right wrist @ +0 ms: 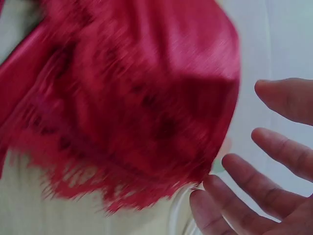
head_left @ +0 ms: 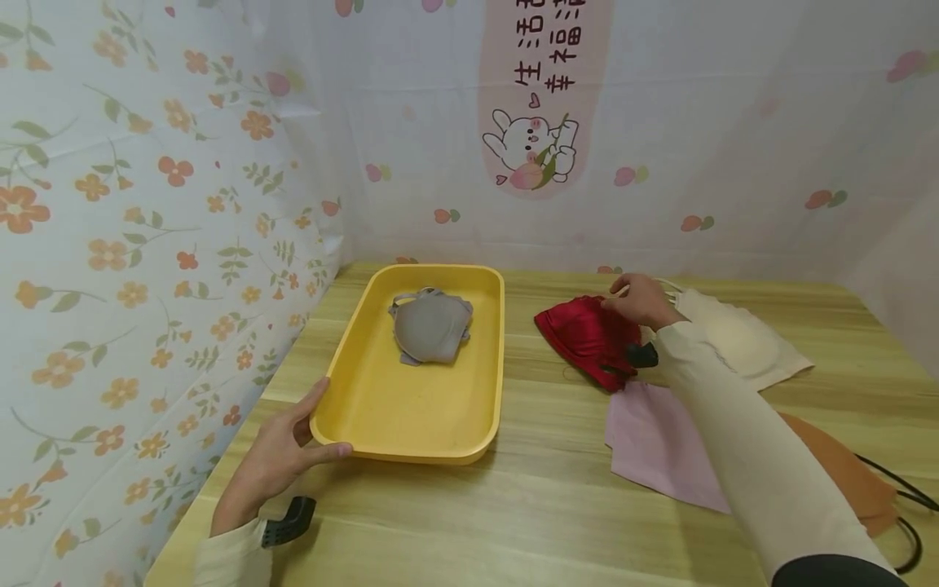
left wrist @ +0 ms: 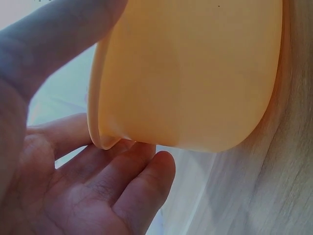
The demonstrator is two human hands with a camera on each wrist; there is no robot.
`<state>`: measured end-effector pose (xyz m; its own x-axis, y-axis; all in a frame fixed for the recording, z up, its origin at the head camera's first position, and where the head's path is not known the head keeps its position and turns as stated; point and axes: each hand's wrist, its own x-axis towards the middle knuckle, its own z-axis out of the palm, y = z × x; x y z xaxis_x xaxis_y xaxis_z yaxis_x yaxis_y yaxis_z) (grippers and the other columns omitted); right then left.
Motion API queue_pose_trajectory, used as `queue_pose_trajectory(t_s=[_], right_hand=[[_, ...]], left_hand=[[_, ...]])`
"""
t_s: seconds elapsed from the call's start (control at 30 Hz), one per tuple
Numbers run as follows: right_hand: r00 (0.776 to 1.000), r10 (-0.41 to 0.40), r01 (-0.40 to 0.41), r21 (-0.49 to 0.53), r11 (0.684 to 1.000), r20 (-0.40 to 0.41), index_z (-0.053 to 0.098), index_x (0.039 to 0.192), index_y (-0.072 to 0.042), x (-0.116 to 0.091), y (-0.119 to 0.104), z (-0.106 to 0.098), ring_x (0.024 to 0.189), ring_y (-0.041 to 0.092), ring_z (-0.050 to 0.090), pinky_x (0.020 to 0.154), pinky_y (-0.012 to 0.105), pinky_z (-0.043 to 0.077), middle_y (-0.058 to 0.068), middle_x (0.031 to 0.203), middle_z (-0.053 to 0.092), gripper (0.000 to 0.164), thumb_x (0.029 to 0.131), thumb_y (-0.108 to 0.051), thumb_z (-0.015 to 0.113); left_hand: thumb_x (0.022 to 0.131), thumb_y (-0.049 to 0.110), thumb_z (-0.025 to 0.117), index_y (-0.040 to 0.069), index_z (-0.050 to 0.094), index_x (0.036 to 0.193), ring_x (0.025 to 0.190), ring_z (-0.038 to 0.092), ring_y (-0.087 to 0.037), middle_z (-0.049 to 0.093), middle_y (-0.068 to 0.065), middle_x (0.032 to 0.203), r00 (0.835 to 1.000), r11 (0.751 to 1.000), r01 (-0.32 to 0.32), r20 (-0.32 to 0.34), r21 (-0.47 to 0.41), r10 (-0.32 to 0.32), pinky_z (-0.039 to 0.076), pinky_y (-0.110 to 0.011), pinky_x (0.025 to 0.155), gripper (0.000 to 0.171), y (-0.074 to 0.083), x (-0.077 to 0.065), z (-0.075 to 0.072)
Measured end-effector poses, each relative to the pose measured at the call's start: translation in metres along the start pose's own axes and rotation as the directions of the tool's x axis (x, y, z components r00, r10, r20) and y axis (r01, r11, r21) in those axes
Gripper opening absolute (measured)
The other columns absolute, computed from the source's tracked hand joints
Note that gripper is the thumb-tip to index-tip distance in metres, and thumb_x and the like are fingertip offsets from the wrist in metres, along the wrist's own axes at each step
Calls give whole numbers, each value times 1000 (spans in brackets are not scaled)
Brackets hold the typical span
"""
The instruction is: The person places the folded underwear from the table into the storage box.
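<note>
A yellow plastic tray (head_left: 411,416) stands on the table with a folded grey bra (head_left: 433,330) inside it. My left hand (head_left: 275,452) holds the tray's near left corner, thumb on the near side and fingers along the left side. In the left wrist view, the fingertips (left wrist: 164,164) touch the tray's outer wall (left wrist: 195,88). At the right, my right hand (head_left: 645,302) is over the far edge of a red satin bra (head_left: 583,330) with lace trim. The right wrist view shows its fingers (right wrist: 264,191) spread beside the red bra (right wrist: 195,112), thumb apart from the cloth.
A cream bra (head_left: 748,338) lies beyond my right forearm. Nearer are a folded light pink garment (head_left: 660,440) and an orange garment (head_left: 829,465) with black straps, both partly hidden by the sleeve. Printed cloth (head_left: 411,122) hangs behind the table (head_left: 440,522) and along its left.
</note>
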<state>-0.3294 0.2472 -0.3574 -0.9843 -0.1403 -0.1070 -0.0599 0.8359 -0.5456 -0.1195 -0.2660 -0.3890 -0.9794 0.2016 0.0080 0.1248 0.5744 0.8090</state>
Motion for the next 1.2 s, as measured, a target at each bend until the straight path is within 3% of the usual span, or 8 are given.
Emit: queue_pose_trajectory(t_s=[0.37, 0.63, 0.87, 0.97, 1.03, 1.1, 1.17, 1.2], right_hand=[[998, 54, -55, 47, 997, 29, 41, 139, 16, -2, 12, 15, 124, 51, 50, 102, 59, 47, 39, 136, 47, 64, 100, -32, 57], [998, 63, -62, -26, 998, 23, 42, 136, 16, -3, 2, 27, 119, 50, 54, 100, 57, 50, 38, 132, 52, 78, 94, -46, 64], [994, 107, -105, 76, 991, -13, 42, 138, 14, -3, -2, 33, 126, 50, 49, 106, 57, 47, 36, 138, 49, 79, 87, -37, 76], [990, 140, -134, 142, 981, -29, 40, 141, 13, -3, 0, 33, 130, 51, 46, 110, 58, 44, 36, 143, 45, 81, 86, -32, 77], [986, 166, -157, 212, 965, -25, 39, 144, 10, -3, 2, 33, 133, 49, 44, 111, 57, 43, 34, 147, 43, 81, 85, -29, 79], [980, 200, -187, 322, 928, -8, 38, 147, 7, -2, 5, 34, 134, 46, 43, 110, 53, 45, 32, 150, 40, 81, 85, -25, 79], [972, 235, -217, 445, 869, 16, 35, 150, 5, -2, 7, 34, 133, 41, 44, 103, 45, 49, 29, 153, 37, 81, 86, -20, 78], [967, 253, -231, 503, 833, 26, 34, 151, 4, -2, 7, 34, 131, 37, 45, 99, 39, 50, 27, 154, 35, 80, 87, -18, 77]], left_hand=[[86, 26, 81, 0, 13, 160, 144, 39, -43, 11, -29, 166, 1000, 1000, 7, 0, -7, -7, 41, -46, 110, 104, -2, 0, 2], [85, 28, 82, 1, 13, 160, 145, 38, -44, 11, -29, 166, 1000, 1000, 24, -1, 11, -24, 40, -47, 110, 105, -1, -2, 2], [85, 29, 81, 3, 14, 161, 150, 28, -46, 11, -27, 166, 1000, 999, 22, -3, 24, -22, 34, -40, 112, 105, -1, -1, 0], [85, 29, 81, 3, 13, 161, 150, 27, -45, 10, -27, 167, 1000, 1000, 24, -1, 17, -24, 38, -27, 114, 105, -2, 0, 0], [85, 30, 81, 3, 13, 161, 150, 27, -45, 10, -26, 167, 1000, 1000, 30, -2, 10, -30, 37, -13, 111, 106, -3, -1, 0], [85, 29, 81, 2, 13, 161, 150, 27, -45, 10, -26, 167, 1000, 999, 31, -3, 8, -31, 37, -14, 111, 105, -3, -1, 1], [85, 28, 81, 2, 14, 161, 150, 27, -46, 10, -27, 166, 1000, 1000, 23, -3, 9, -23, 37, -29, 114, 105, -3, -1, 1], [85, 28, 81, 2, 14, 161, 150, 26, -46, 10, -27, 166, 1000, 1000, 22, -2, 10, -22, 36, -30, 114, 105, -2, -1, 1]])
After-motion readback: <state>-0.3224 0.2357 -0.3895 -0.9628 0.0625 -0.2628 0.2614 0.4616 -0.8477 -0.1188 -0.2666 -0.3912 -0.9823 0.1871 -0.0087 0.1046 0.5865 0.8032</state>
